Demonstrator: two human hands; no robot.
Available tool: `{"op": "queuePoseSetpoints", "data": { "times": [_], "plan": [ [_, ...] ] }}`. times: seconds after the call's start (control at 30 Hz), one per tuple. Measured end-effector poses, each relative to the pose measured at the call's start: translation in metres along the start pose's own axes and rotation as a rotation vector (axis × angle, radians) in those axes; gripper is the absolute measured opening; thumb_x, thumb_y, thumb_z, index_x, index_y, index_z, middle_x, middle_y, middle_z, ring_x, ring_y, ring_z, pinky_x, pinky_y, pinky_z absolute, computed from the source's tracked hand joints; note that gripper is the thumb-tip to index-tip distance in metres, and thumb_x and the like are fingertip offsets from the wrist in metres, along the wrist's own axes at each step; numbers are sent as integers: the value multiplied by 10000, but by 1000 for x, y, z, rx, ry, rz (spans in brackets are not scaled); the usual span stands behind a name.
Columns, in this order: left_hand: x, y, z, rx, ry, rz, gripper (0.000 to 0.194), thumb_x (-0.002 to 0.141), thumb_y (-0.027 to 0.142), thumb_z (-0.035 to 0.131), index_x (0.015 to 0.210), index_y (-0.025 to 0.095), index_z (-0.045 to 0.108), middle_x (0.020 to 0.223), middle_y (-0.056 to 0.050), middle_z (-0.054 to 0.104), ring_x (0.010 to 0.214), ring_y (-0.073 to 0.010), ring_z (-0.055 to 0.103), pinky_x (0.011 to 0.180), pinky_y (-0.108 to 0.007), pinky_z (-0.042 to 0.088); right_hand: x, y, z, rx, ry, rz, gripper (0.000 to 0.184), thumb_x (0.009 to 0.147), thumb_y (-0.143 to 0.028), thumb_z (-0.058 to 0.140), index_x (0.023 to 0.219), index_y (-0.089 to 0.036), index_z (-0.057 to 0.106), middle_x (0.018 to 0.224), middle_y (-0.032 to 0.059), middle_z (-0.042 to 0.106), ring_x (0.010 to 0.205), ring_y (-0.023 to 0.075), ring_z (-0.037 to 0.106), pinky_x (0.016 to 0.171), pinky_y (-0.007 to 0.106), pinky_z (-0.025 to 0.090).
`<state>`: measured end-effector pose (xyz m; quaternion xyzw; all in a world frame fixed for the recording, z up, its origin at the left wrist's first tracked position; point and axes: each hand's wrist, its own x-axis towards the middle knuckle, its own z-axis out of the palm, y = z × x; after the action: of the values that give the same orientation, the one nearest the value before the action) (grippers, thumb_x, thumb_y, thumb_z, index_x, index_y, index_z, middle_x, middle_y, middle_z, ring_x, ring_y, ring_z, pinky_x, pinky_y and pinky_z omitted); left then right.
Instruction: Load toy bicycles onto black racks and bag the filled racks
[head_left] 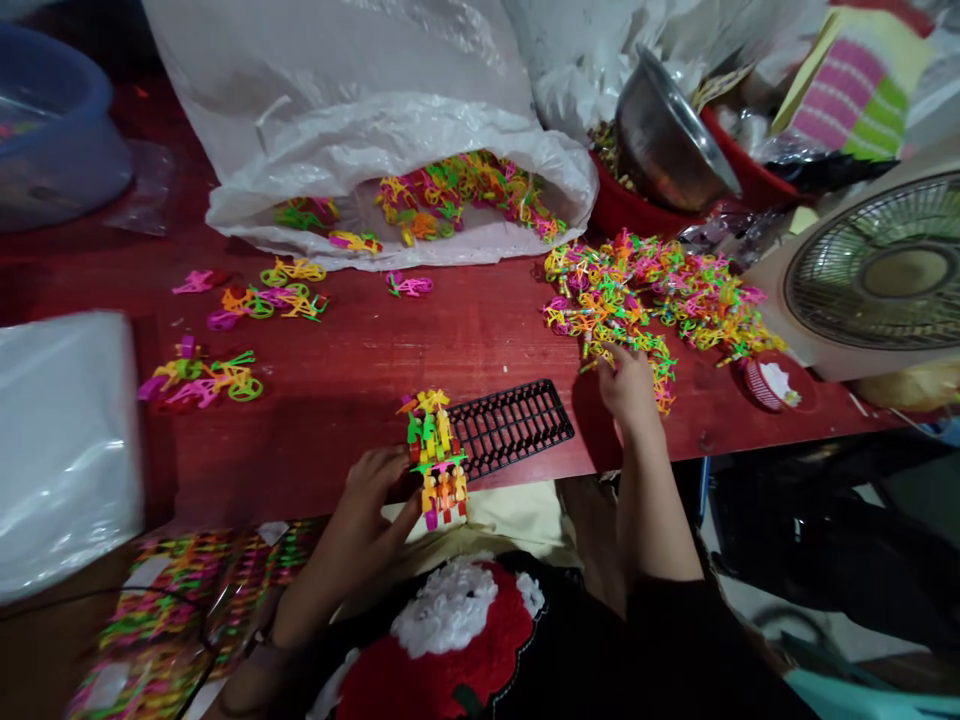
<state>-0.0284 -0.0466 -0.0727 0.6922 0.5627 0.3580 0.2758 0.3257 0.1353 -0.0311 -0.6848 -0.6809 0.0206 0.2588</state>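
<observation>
My left hand is at the left end of a black plastic rack, its fingers and thumb closed about that end. Small colourful plastic figures stand packed in rows there, in yellow, green, orange and red. The rest of the rack shows bare slots. Off to the right, my right hand reaches into the near edge of a big heap of small plastic toy pieces. Its fingertips are bent together among the pieces; what they pinch, if anything, is too small to make out.
A white plastic bag lies open at the back, with more toy pieces inside. Loose toy bicycles lie to the left. A fan, a small red basket and a metal bowl stand right. Filled packs lie lower left.
</observation>
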Motion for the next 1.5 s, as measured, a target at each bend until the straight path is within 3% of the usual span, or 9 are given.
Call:
{"op": "queuePoseSetpoints", "data": {
  "times": [0.2, 0.43, 0.5, 0.63, 0.8, 0.93, 1.13, 1.37, 1.5],
  "plan": [
    [11, -2, 3, -9, 40, 91, 195, 965, 213, 530, 1129, 232, 633, 1146, -97, 683, 1085, -265, 614, 926, -462, 538, -21, 1, 13, -75, -14, -109, 244, 989, -282, 548, 1087, -142, 722, 1020, 155, 611, 1004, 299, 575, 959, 461, 468],
    [7, 17, -10, -48, 275, -188, 127, 1010, 299, 561, 1110, 234, 604, 1049, -58, 648, 973, -225, 643, 860, -399, 541, -62, -13, 7, -108, 107, -6, 396, 946, -538, 642, 1021, -149, 662, 1109, 202, 603, 1060, 344, 561, 956, 503, 462],
    [9, 33, -19, 16, 348, -91, 116, 994, 267, 596, 1107, 245, 612, 1059, -54, 626, 1007, -233, 613, 912, -427, 506, -66, -8, 10, -98, 48, 79, 406, 919, -566, 665, 914, -161, 635, 938, 171, 630, 929, 327, 582, 858, 468, 482],
    [21, 60, -26, 162, 196, 229, 289, 952, 224, 657, 1232, 293, 641, 1182, -68, 579, 1115, -265, 549, 960, -466, 456, -62, 0, 11, 4, -71, 130, 365, 916, -491, 660, 704, -202, 589, 742, 116, 653, 758, 264, 593, 725, 377, 464],
    [34, 62, -15, 203, 136, 305, 278, 944, 209, 665, 1207, 299, 676, 1211, -80, 552, 1130, -283, 520, 977, -510, 416, -60, -28, 5, 459, -18, 213, 341, 854, -502, 738, 814, -170, 678, 743, 68, 691, 658, 191, 606, 636, 310, 461],
    [38, 61, -10, 189, 142, 277, 294, 938, 164, 653, 1202, 292, 670, 1152, -75, 558, 1060, -267, 533, 939, -483, 431, -68, -78, 10, 966, -196, 252, 347, 749, -463, 851, 894, -186, 702, 713, -2, 658, 599, 130, 552, 585, 262, 459],
    [40, 65, -11, 221, 121, 286, 226, 928, 137, 666, 1126, 246, 662, 1112, -74, 567, 1025, -258, 521, 925, -471, 436, -76, -128, 41, 1114, -423, 177, 301, 763, -460, 843, 858, -199, 727, 789, 0, 689, 701, 152, 605, 678, 286, 519],
    [39, 66, -10, 195, 146, 279, 250, 917, 105, 673, 1117, 249, 635, 1097, -67, 583, 1010, -256, 500, 903, -472, 436, -85, -130, 61, 819, -428, -217, 172, 1001, -337, 600, 967, -204, 702, 937, 47, 712, 892, 199, 653, 853, 327, 515],
    [39, 64, -9, 217, 141, 285, 246, 907, 121, 688, 1110, 246, 626, 1093, -73, 593, 1016, -273, 500, 900, -490, 432, -87, -128, 61, 767, -383, -363, 121, 983, -241, 581, 1055, -195, 667, 1029, 79, 676, 983, 218, 642, 896, 347, 524]
  ]
}}
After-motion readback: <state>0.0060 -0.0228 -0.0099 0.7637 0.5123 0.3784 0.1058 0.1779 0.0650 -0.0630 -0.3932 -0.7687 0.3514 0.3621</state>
